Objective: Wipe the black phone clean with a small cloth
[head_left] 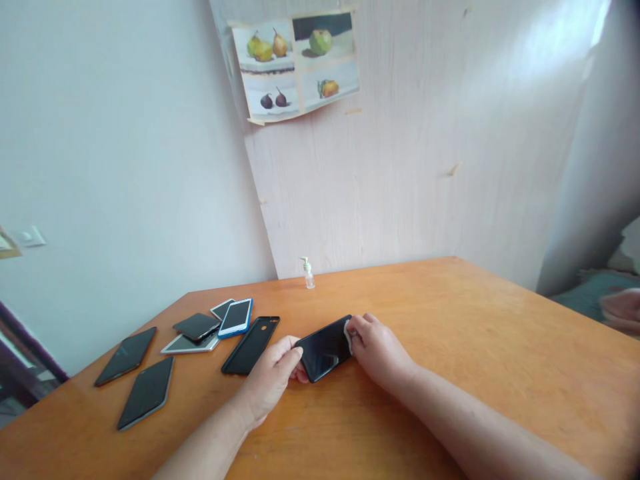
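Note:
A black smartphone is held tilted above the wooden table, its dark screen facing me. My left hand grips its left end, thumb on the front and fingers underneath. At the opposite end, my right hand is closed around a small white cloth or tissue, which presses against the phone's right edge. Most of the cloth is hidden by the fingers. Just left of the phone, an empty black phone case lies on the table with its inside up.
Several other phones lie to the left, including a white phone in a blue case and a dark phone. A clear pump bottle stands at the back of the table. Another person's hand shows at the far right.

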`<state>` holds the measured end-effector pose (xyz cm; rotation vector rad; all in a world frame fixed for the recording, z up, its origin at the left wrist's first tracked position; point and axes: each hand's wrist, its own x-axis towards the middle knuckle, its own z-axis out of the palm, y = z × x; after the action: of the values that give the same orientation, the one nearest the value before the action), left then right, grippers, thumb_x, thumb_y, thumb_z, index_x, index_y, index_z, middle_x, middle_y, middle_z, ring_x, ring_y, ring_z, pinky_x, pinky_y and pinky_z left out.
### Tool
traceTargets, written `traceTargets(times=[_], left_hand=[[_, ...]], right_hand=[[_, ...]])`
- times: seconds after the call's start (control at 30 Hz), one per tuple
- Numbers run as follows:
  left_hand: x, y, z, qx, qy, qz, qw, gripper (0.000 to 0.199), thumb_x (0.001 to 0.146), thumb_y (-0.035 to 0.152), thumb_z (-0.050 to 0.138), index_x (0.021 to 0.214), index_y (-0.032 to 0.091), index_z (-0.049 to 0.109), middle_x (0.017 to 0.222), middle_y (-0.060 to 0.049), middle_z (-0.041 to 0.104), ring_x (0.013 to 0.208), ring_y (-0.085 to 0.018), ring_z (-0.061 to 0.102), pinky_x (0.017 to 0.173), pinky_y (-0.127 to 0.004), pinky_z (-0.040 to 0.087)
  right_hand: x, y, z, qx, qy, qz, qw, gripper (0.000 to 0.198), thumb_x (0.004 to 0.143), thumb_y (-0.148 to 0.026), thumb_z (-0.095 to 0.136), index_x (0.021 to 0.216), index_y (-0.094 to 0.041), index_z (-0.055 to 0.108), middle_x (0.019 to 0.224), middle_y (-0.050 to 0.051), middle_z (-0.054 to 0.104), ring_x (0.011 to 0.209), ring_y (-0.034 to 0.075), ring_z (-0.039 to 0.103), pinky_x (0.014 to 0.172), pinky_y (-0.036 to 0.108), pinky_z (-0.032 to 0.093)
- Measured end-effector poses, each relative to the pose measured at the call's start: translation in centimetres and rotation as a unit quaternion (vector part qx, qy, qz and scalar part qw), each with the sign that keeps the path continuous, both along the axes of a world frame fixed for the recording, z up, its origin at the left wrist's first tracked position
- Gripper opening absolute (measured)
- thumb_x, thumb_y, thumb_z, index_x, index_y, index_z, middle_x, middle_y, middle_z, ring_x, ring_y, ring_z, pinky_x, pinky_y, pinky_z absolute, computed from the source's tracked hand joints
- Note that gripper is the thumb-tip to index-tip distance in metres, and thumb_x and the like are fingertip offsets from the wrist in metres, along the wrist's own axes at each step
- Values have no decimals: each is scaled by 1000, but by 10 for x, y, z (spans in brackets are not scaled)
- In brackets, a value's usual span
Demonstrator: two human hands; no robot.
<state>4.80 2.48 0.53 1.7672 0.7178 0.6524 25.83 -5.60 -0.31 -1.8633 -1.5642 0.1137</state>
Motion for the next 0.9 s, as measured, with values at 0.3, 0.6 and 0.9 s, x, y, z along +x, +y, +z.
traceTargets(times=[0.3, 0.6, 0.9], left_hand=[[-2, 1, -4, 56, 33, -17, 998, 24, 92, 41, 49, 87, 19, 57, 75, 0, 64, 73, -19, 61, 71, -29, 47], [-2, 1, -4, 36, 25, -5, 999, 24, 89, 42, 51, 88, 19, 58, 75, -1, 65, 72, -19, 62, 70, -29, 48], [0, -2, -3, -2, 8, 12, 1000, 26, 88, 42, 53, 88, 17, 60, 73, 0, 65, 69, -18, 61, 68, -29, 48]], right_hand=[[-17, -7, 2, 16, -26, 87, 996, 13, 92, -17, 52, 86, -20, 62, 92, 2, 57, 79, 13, 57, 72, 21, 41], [-25, -12, 6, 17, -51, 111, 992, 19, 92, -15, 48, 82, -20, 63, 90, 4, 58, 82, 15, 57, 74, 22, 42], [2, -3, -3, 11, -64, 47, 997, 24, 95, -17, 43, 91, -17, 67, 94, 9, 61, 87, 18, 58, 81, 26, 43]])
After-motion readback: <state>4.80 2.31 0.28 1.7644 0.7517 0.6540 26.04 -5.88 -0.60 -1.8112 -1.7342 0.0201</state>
